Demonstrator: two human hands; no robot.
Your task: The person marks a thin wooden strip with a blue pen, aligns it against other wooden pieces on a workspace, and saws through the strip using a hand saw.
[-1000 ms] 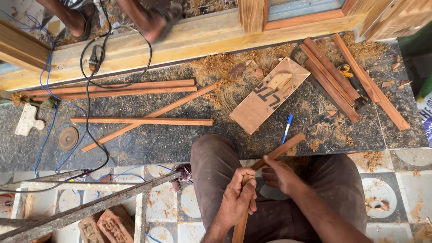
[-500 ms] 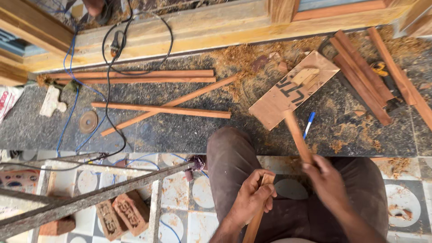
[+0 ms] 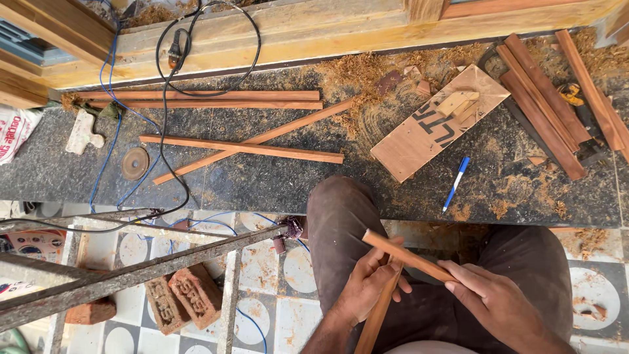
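Note:
My left hand (image 3: 367, 288) grips a thin wooden strip (image 3: 375, 320) that runs down toward the bottom edge of the view. My right hand (image 3: 496, 303) holds a second wooden strip (image 3: 405, 255), lying slantwise with its far end pointing up-left. The two strips cross just above my left hand, over my lap. I sit with my knees against a dark stone slab (image 3: 275, 177).
Loose wooden strips (image 3: 242, 147) lie crossed on the slab's left half, more strips (image 3: 544, 105) at the right. A plywood board (image 3: 426, 134) holds small wood blocks; a blue pen (image 3: 456, 183) lies beside it. Black cable (image 3: 171, 111), sawdust, bricks (image 3: 183, 298) and metal bars (image 3: 131, 269) are at the left.
The strip in my right hand has swung down from pointing up at the board to lying slantwise across the left-hand strip. The view has shifted slightly.

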